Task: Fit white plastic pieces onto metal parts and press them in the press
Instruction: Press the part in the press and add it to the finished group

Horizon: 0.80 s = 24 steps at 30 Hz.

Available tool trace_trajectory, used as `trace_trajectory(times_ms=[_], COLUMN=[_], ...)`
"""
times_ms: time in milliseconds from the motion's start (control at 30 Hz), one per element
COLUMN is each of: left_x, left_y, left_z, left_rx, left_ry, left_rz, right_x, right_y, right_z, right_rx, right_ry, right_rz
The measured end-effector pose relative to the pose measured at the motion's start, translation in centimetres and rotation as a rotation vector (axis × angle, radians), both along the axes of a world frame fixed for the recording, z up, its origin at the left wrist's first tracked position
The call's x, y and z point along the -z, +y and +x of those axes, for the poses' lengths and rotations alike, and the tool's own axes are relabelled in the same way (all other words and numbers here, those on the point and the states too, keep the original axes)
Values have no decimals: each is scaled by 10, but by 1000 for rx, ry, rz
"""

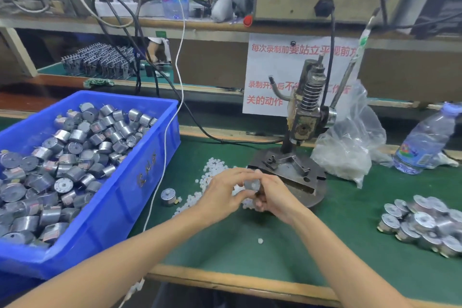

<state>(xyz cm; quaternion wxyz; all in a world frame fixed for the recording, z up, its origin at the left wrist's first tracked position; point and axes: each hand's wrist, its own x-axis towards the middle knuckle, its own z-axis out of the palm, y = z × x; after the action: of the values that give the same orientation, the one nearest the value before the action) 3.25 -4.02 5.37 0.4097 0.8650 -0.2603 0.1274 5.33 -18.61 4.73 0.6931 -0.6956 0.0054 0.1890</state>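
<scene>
Left hand [225,190] and right hand [277,199] both pinch one motor [252,185] over the white pieces [212,167], just in front of the press [306,117]; too blurry to tell if a piece is on. Modest finished pile [425,225] right, bin [140,177] heaped, so I'd guess loads left. Bin wall crowds the left, the mat [250,252] near me has room.

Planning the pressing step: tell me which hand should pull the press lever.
Right. The right hand is nearest the press base, and the lever slants up on that side. The left hand, farther off, also grips the motor and could likely seat it.
</scene>
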Motion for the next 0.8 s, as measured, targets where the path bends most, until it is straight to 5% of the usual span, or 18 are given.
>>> trace_trajectory(times_ms=[167, 467, 600, 800], left_x=[-14, 0, 5, 10], left_y=[-39, -99, -112, -92], left_z=[24, 60, 68, 82], left_rx=[48, -290, -404, -219], left_ry=[74, 173, 14, 65], left_rz=[-37, -80, 153, 118], right_x=[-8, -5, -4, -8], right_y=[-28, -73, -81, -95], right_z=[7, 7, 10, 14], right_rx=[215, 422, 476, 626], right_ry=[42, -162, -223, -365], right_rz=[-60, -162, -242, -336])
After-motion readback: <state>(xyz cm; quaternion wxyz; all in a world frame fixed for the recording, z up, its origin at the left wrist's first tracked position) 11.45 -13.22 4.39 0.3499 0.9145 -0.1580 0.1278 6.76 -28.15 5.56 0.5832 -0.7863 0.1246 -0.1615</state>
